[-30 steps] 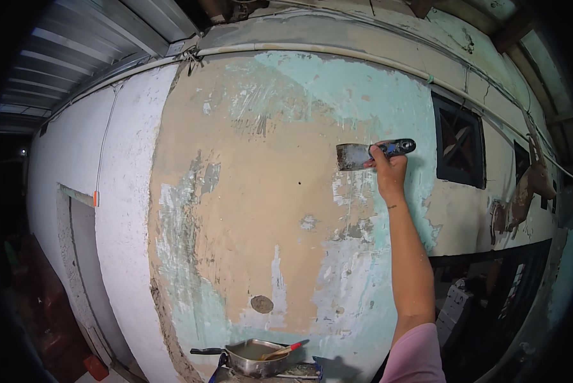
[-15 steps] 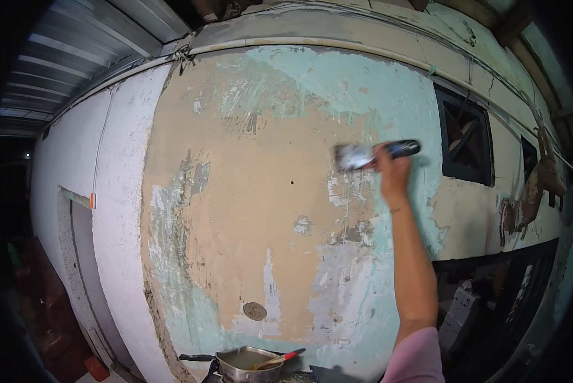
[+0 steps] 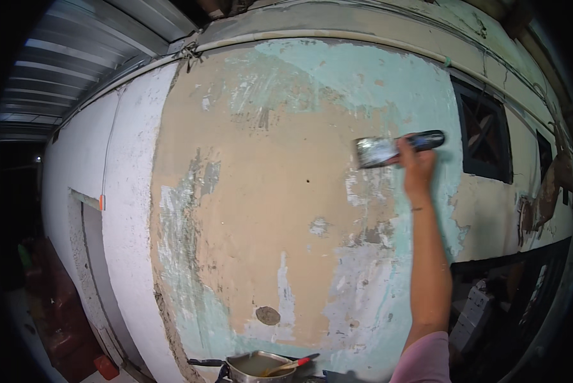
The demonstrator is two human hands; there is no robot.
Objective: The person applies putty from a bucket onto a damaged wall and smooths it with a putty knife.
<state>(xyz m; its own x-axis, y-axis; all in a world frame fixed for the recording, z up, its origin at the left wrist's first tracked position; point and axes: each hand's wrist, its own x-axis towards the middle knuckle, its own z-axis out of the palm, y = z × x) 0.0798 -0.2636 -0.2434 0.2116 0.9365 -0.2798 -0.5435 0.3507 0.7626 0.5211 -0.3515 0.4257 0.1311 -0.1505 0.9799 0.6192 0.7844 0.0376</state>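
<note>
My right hand is raised at the patchy wall. Its fingers are closed around the black handle of a wide scraper. The broad metal blade points left and lies at or very near the surface, where beige plaster meets pale green paint. Whether its edge touches the wall cannot be made out. Grey and whitish patches show just below the blade. My left hand is out of sight.
Below stands a metal pan with a red-tipped brush or stirrer in it. A pipe crosses the wall's top. A dark window is to the right, a doorway to the left, and a dark opening at lower right.
The view has swung slightly left, so the wall appears further right. The scraper has shifted a little rightward along the wall, and its handle end sits slightly higher.
</note>
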